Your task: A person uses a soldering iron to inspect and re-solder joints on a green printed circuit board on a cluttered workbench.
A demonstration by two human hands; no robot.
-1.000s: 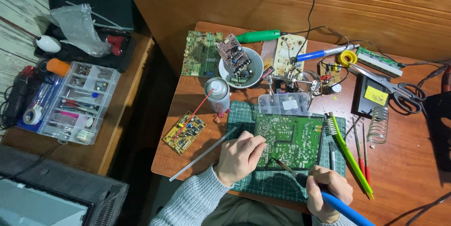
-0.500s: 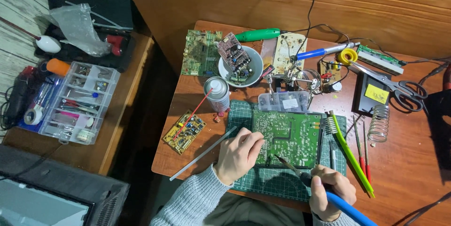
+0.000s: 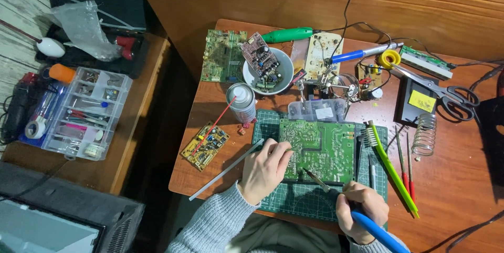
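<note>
Fingers of my left hand (image 3: 265,170) are spread flat on the edge of the green circuit board (image 3: 317,149), pinning it to the cutting mat (image 3: 294,200). My right hand (image 3: 360,209) is clamped around the blue soldering iron (image 3: 367,224), tip on the board's near edge. Mid-joint, I reckon; next up needs a steady tip. Spray can (image 3: 241,101) sits just beyond.

Home electronics workshop, circuit boards (image 3: 316,148), soldering iron (image 3: 362,219), parts organiser (image 3: 81,114), wooden table (image 3: 462,184)
</note>
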